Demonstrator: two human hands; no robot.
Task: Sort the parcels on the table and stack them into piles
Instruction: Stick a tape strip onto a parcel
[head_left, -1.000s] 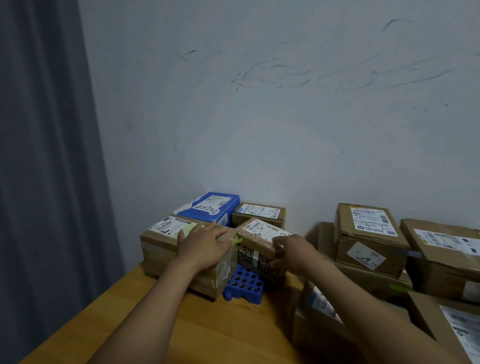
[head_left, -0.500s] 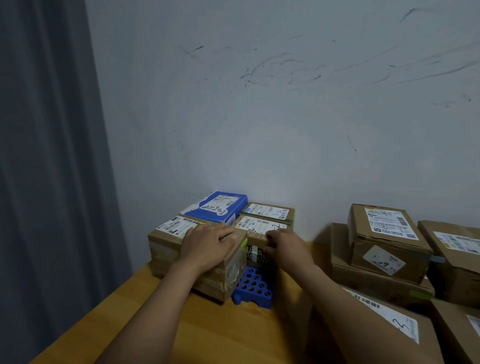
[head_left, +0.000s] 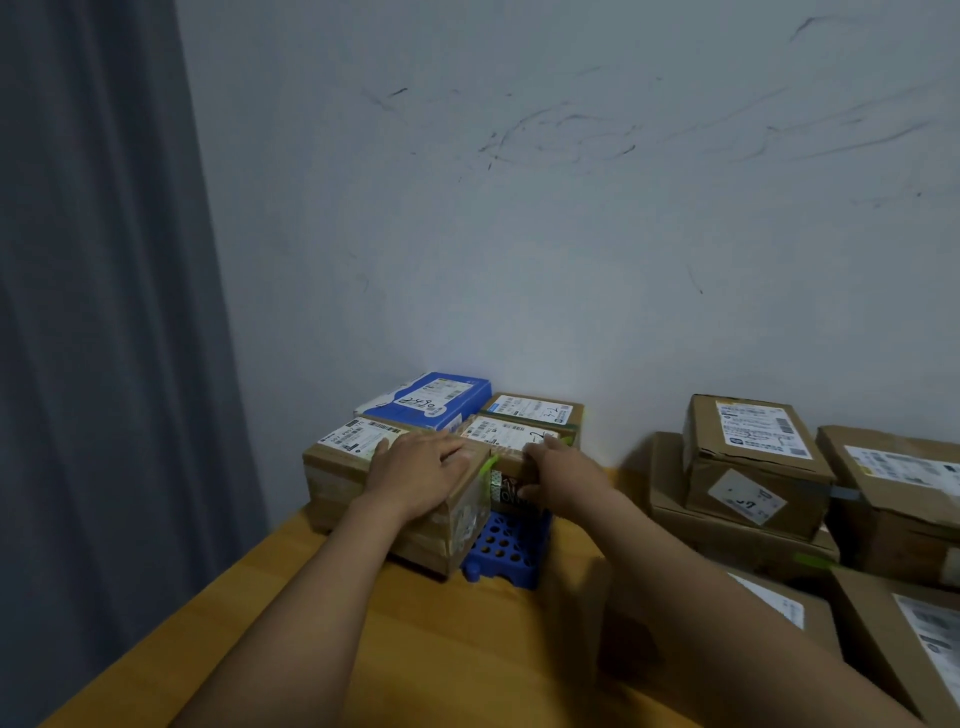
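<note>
four parcels crowd the far left corner of the wooden table (head_left: 415, 649), up against the scuffed wall (head_left: 519, 208). the left hand (head_left: 421, 475) lies flat on top of the taped brown parcel (head_left: 343, 483), the nearest one on the left. its fingers are straight and close together, reaching toward the white label, and they hold nothing.

just to the right, the right hand (head_left: 563, 475) grips the small parcel (head_left: 506, 434). its fingers curl over the near top edge and the thumb presses against the front face. the small parcel sits level on a blue perforated rack (head_left: 506, 548), close against the right side of the taped brown parcel, with a strip of green tape (head_left: 488, 465) showing where they meet. directly behind it, by the wall, lies the rear brown parcel (head_left: 535, 410), and a blue parcel (head_left: 441, 397) lies behind the taped one.

toward the table's right edge, well apart from this group, stand more cardboard parcels. a labelled box (head_left: 753, 452) is stacked on a flatter box (head_left: 727, 535), a big box (head_left: 893, 499) stands beside them, and two near boxes (head_left: 909, 649) sit by the near right corner. a grey curtain (head_left: 104, 312) hangs beyond the left edge.
</note>
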